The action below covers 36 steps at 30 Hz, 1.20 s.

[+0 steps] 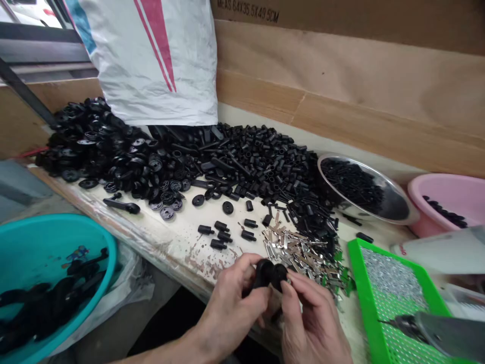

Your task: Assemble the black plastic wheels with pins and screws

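Note:
Close to the table's front edge, my left hand [237,298] is closed round a rounded black plastic part [262,273]. Against it, the fingertips of my right hand [308,316] pinch a round black disc [279,275]. The two pieces touch or nearly touch; fingers hide their lower portions, so I cannot tell whether they are joined. Just beyond my hands lie several short black cylinders with pegs [223,236] and a heap of small metal clips [299,247]. Loose black discs [228,207] and a black handle [122,206] rest farther off.
Piles of black discs [125,162] and black tubes [265,156] cover the back under a white sack [162,65]. Right stand a steel bowl [397,210], pink basin [420,202], green tray [359,283] of small metal pieces and power screwdriver [447,333]. A teal basin [109,242] sits left.

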### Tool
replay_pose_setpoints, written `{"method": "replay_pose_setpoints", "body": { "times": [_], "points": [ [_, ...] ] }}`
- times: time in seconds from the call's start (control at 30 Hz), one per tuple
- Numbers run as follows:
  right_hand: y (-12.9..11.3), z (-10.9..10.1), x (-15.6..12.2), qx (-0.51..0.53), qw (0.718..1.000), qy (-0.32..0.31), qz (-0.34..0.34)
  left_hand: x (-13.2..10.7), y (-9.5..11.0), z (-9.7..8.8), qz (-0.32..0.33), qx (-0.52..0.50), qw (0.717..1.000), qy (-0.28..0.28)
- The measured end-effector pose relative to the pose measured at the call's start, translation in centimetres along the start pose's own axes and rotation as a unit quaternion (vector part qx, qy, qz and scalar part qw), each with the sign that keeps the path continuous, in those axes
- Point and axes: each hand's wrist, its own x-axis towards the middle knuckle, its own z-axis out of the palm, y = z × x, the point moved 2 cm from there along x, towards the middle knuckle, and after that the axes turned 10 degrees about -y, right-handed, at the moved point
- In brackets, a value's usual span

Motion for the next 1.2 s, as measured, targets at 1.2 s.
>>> {"method": "replay_pose_setpoints", "body": {
  "times": [1.2],
  "points": [
    [1.0, 0.7, -0.2, 0.052, 0.996, -0.068, 0.009, -0.3, -1.0, 0.4, 0.340, 0.438, 0.810, 0.191]
  ]
}}
